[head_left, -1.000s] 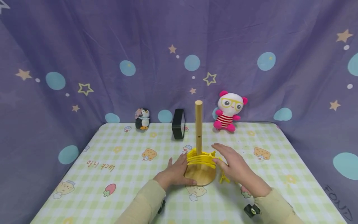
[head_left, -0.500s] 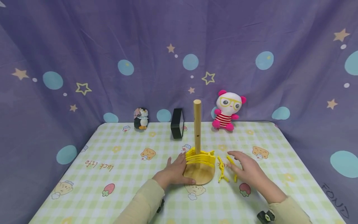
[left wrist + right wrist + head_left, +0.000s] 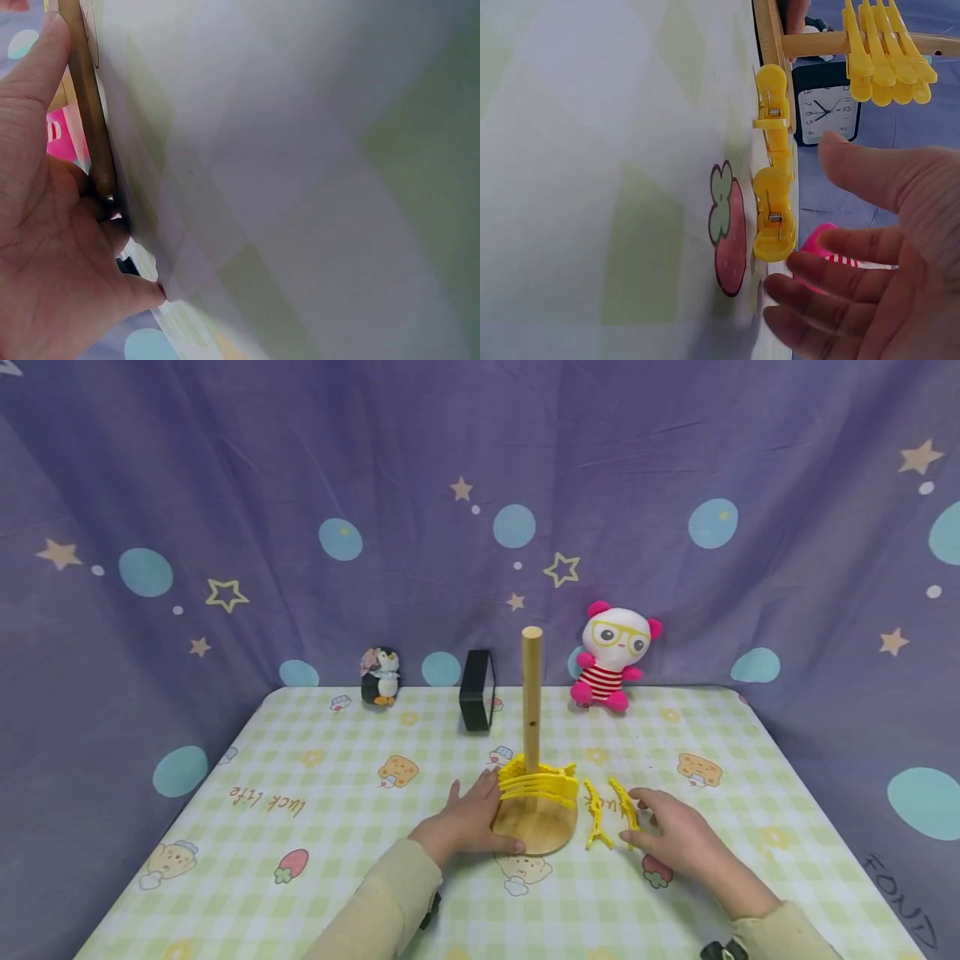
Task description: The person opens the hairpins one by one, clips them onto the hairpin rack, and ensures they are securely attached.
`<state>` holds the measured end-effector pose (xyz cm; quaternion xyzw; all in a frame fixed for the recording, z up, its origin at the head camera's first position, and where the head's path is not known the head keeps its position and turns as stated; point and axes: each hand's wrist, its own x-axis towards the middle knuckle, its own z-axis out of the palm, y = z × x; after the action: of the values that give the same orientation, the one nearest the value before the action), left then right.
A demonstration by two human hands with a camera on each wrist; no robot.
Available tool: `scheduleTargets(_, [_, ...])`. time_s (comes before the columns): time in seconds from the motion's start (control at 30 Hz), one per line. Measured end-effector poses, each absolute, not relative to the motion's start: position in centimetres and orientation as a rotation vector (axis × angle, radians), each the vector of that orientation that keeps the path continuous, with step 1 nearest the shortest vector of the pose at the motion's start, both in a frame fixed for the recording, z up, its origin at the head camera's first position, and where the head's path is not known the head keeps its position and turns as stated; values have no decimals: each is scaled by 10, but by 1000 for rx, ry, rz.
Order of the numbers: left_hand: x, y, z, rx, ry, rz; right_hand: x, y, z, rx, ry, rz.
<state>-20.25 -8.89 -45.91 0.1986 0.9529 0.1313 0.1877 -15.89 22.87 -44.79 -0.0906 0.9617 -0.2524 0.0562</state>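
Note:
A round wooden stand (image 3: 534, 832) with an upright post (image 3: 532, 702) carries several yellow clothes clips (image 3: 538, 786) stacked low around the post. My left hand (image 3: 468, 821) holds the base from its left side, thumb at the front rim. Two more clothes clips lie on the cloth to the right of the stand: a nearer-to-stand clip (image 3: 596, 817) and an outer clip (image 3: 624, 802). Beside the outer clip is my right hand (image 3: 678, 833), thumb and fingers spread around its right side. In the right wrist view, the thumb is apart from the clip (image 3: 773, 214).
At the back stand a penguin toy (image 3: 381, 677), a black clock (image 3: 477, 691) and a pink-and-white plush panda (image 3: 613, 656). A checked cloth (image 3: 337, 827) covers the table. A purple curtain (image 3: 420, 460) closes off the back and sides.
My right hand has moved from the clips on the stand rightward to the outer loose clip, uncovering both loose clips. The left hand stays on the base.

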Motion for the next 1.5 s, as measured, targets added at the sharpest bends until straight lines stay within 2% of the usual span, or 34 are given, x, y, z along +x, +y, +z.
scheduleTargets(1.5, [-201,-90,-459,573,2684,375,-166,215,-459,-84,2840,-594])
